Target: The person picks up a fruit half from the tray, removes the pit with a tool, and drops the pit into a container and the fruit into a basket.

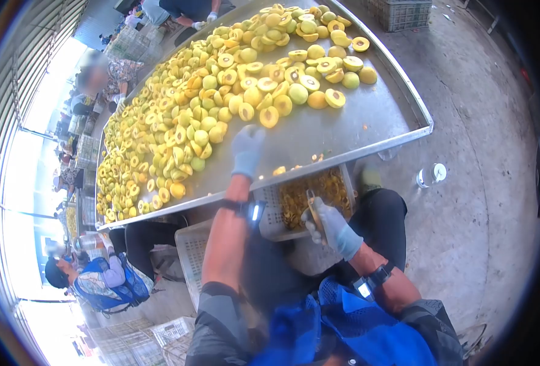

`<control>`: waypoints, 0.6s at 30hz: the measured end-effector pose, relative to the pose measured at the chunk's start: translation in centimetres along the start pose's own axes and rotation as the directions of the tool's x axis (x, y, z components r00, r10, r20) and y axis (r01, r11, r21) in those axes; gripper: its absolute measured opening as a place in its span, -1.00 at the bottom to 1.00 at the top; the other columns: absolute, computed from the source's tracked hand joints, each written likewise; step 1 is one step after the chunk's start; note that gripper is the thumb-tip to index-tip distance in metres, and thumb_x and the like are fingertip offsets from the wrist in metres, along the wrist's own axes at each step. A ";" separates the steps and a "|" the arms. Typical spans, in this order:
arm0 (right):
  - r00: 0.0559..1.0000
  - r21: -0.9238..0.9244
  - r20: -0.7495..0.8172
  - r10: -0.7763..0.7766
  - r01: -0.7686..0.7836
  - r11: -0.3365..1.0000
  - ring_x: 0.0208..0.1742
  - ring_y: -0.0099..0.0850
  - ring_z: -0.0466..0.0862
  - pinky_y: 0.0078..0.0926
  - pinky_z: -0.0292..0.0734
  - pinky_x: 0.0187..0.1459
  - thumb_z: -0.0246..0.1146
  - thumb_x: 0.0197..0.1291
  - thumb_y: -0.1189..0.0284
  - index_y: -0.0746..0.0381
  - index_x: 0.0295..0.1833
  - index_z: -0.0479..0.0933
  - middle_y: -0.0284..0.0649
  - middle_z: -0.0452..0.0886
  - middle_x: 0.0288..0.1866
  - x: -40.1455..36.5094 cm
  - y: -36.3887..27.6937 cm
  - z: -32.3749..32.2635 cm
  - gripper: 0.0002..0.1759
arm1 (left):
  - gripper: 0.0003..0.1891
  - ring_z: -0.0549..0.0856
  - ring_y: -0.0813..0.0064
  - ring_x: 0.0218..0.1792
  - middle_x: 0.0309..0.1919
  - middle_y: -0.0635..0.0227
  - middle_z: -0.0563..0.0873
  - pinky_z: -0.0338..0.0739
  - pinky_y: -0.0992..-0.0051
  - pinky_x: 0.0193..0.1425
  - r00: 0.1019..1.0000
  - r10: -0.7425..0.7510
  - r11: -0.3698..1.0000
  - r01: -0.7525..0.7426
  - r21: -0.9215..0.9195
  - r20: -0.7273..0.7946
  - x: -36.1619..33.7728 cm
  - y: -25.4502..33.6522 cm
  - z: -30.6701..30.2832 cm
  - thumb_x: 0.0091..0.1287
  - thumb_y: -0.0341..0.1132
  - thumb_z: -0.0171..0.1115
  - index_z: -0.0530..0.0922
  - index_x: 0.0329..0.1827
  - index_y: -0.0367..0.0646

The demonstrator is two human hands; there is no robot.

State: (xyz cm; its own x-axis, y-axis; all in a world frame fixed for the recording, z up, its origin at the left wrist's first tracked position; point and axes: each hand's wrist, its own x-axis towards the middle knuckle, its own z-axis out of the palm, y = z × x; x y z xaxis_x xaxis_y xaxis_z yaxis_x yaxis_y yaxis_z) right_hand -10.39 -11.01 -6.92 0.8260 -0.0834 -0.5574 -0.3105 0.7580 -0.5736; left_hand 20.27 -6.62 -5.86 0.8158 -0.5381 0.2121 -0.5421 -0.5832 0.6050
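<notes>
Halved yellow-green stone fruit (269, 117), like peaches or apricots, is heaped across a metal table (367, 122). My left hand (247, 146), in a pale glove, is over the tabletop just short of the nearest halves. Its fingers are blurred, so I cannot make out their pose or any contents. My right hand (334, 229), also gloved, is closed around a wooden-handled tool (316, 216) with a narrow metal tip. Below that hand is a white plastic crate (272, 204) holding brown-orange scraps (309, 195), partly under the table edge.
A second white crate (191, 259) stands left of my legs. A clear container (431, 175) lies on the concrete floor to the right. People work along the table's far and left sides; one in a blue vest (114, 280) sits at left. Stacked crates (404, 15) stand beyond.
</notes>
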 end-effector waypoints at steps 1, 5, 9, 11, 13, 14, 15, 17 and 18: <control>1.000 -0.021 -0.021 -0.001 0.000 1.000 -0.72 -0.56 0.37 -0.57 0.25 -0.71 -0.12 0.59 -0.14 0.25 -0.15 0.55 -0.36 0.46 -0.55 0.2 -0.1 0.0 -0.34 | -0.54 0.76 -0.04 0.00 -0.05 -0.14 0.78 0.62 0.17 0.13 0.997 -0.072 0.997 0.071 0.032 0.022 1.4 0.4 0.8 0.30 -0.02 0.34 0.72 -0.05 -0.32; 0.994 -0.075 -0.107 0.008 -0.016 0.997 -0.72 -0.54 0.38 -0.56 0.26 -0.71 -0.06 0.60 -0.04 0.23 -0.21 0.57 -0.34 0.50 -0.55 0.2 -1.6 0.2 -0.42 | -0.45 0.76 -0.09 -0.04 -0.09 -0.16 0.77 0.63 0.13 0.06 0.971 -0.235 0.954 0.220 0.202 0.052 5.4 0.0 4.9 0.21 0.10 0.37 0.72 -0.07 -0.29; 0.988 -0.068 -0.148 0.047 -0.058 0.996 -0.69 -0.53 0.40 -0.53 0.31 -0.67 0.00 0.59 0.02 0.23 -0.20 0.59 -0.35 0.49 -0.54 0.6 -2.5 0.3 -0.48 | -0.41 0.74 -0.14 -0.05 -0.13 -0.17 0.76 0.63 0.11 0.05 0.983 -0.182 0.964 0.185 0.189 -0.033 5.9 0.9 6.8 0.15 0.10 0.42 0.69 -0.02 -0.31; 0.987 -0.057 -0.148 0.063 -0.072 0.996 -0.68 -0.54 0.41 -0.53 0.33 -0.65 0.02 0.58 0.02 0.22 -0.20 0.60 -0.36 0.49 -0.54 0.6 -2.7 0.4 -0.49 | -0.45 0.76 -0.06 -0.06 -0.12 -0.12 0.77 0.63 0.17 0.05 0.993 -0.122 0.990 0.122 0.072 -0.004 5.6 0.4 6.9 0.16 0.02 0.44 0.68 0.01 -0.31; 0.989 -0.089 -0.142 0.042 -0.055 0.995 -0.66 -0.55 0.42 -0.55 0.34 -0.63 0.02 0.59 0.03 0.21 -0.21 0.60 -0.36 0.50 -0.53 0.7 -2.6 0.4 -0.50 | -0.49 0.77 0.10 -0.08 -0.12 0.01 0.78 0.65 0.26 0.04 0.993 -0.092 0.993 0.097 -0.072 0.081 5.3 -0.8 6.4 0.21 -0.08 0.45 0.65 0.07 -0.32; 0.990 -0.103 -0.140 0.029 -0.044 0.994 -0.65 -0.56 0.43 -0.56 0.34 -0.62 0.02 0.59 0.04 0.21 -0.21 0.60 -0.36 0.50 -0.52 0.8 -2.5 0.4 -0.51 | -0.50 0.77 0.22 -0.10 -0.11 0.11 0.78 0.67 0.33 0.03 0.984 -0.086 0.981 0.111 -0.157 0.159 5.0 -1.4 6.0 0.25 -0.13 0.45 0.64 0.12 -0.32; 0.990 -0.160 -0.127 -0.055 0.035 0.987 -0.66 -0.55 0.43 -0.57 0.33 -0.64 -0.01 0.60 0.02 0.21 -0.20 0.59 -0.35 0.50 -0.53 0.9 -2.2 0.3 -0.49 | -0.51 0.78 0.34 -0.12 -0.11 0.21 0.78 0.69 0.39 0.01 0.968 -0.074 0.962 0.132 -0.239 0.238 4.5 -1.9 5.5 0.29 -0.19 0.44 0.62 0.17 -0.33; 0.972 -0.265 -0.092 -0.215 0.184 0.947 -0.69 -0.54 0.44 -0.59 0.31 -0.66 -0.07 0.62 -0.01 0.22 -0.19 0.56 -0.33 0.50 -0.54 1.0 -1.2 0.1 -0.45 | -0.57 0.76 0.40 -0.07 -0.07 0.26 0.76 0.69 0.41 0.04 0.921 -0.122 0.821 0.304 -0.484 0.370 2.0 0.3 2.5 0.33 -0.27 0.39 0.60 0.19 -0.32; 0.976 -0.260 -0.077 -0.203 0.177 0.949 -0.67 -0.55 0.45 -0.60 0.33 -0.64 -0.07 0.63 0.00 0.21 -0.17 0.56 -0.33 0.51 -0.52 0.6 -1.2 0.1 -0.46 | -0.59 0.75 0.43 -0.05 -0.04 0.28 0.74 0.69 0.41 0.05 0.889 -0.137 0.714 0.394 -0.579 0.437 0.2 1.7 0.9 0.35 -0.31 0.36 0.60 0.20 -0.32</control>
State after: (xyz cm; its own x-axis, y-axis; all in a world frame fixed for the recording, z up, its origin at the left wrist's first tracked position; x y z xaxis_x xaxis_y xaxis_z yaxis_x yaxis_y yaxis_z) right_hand -9.47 -11.92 -6.57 0.8330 -0.2851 -0.4742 -0.2712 0.5367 -0.7990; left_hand 19.40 -8.23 -5.47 0.7110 -0.6647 -0.2295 0.0515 -0.2762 0.9597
